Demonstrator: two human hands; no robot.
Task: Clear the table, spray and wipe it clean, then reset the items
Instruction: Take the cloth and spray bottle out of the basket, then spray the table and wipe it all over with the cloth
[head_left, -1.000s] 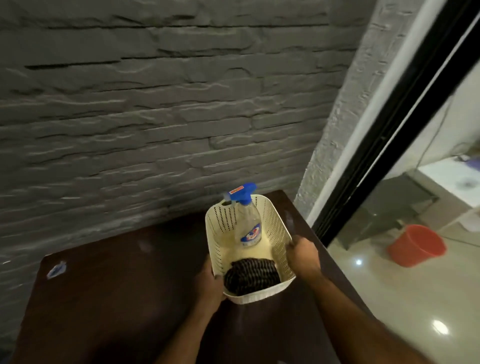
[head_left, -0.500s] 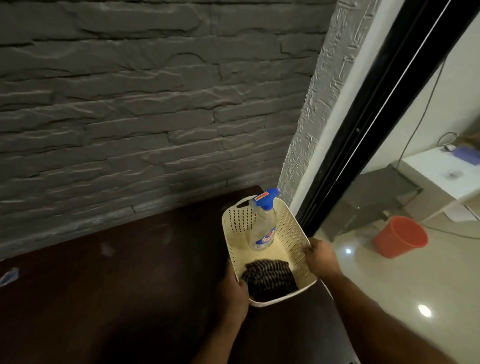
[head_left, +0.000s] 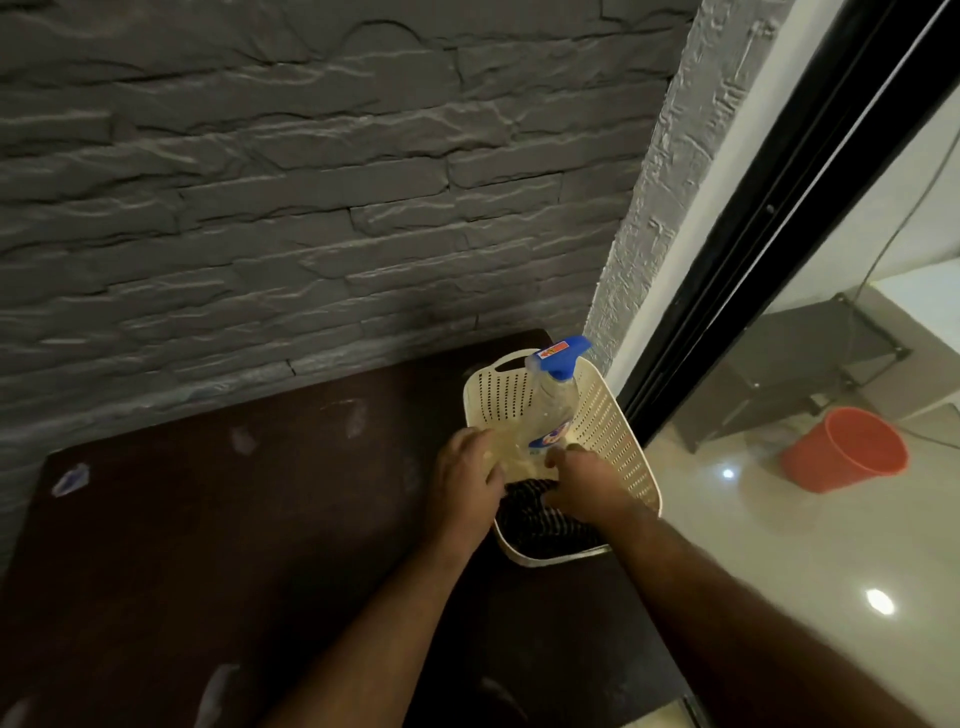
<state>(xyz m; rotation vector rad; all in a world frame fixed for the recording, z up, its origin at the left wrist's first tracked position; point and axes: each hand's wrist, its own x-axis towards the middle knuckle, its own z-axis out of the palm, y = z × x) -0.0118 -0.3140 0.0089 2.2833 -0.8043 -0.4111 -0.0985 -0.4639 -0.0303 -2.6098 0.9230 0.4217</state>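
Note:
A cream perforated basket (head_left: 613, 431) stands on the far right corner of the dark brown table (head_left: 234, 545), close to the wall. Inside it a clear spray bottle (head_left: 557, 400) with a blue trigger head stands upright, and a dark striped cloth (head_left: 540, 522) lies at the near end. My left hand (head_left: 464, 480) reaches over the basket's left rim, its fingers blurred and stretched inward. My right hand (head_left: 584, 483) is down inside the basket on the cloth, thumb near the bottle's base; its fingers are hidden.
A grey stone wall runs behind the table. Pale smudges (head_left: 70, 478) mark the tabletop. To the right are a black door frame (head_left: 779, 218), a glossy floor, an orange bucket (head_left: 847, 449) and a low grey shelf (head_left: 810, 358).
The basket was carried right to the table's far corner and set down. Both hands left its sides and moved inside it.

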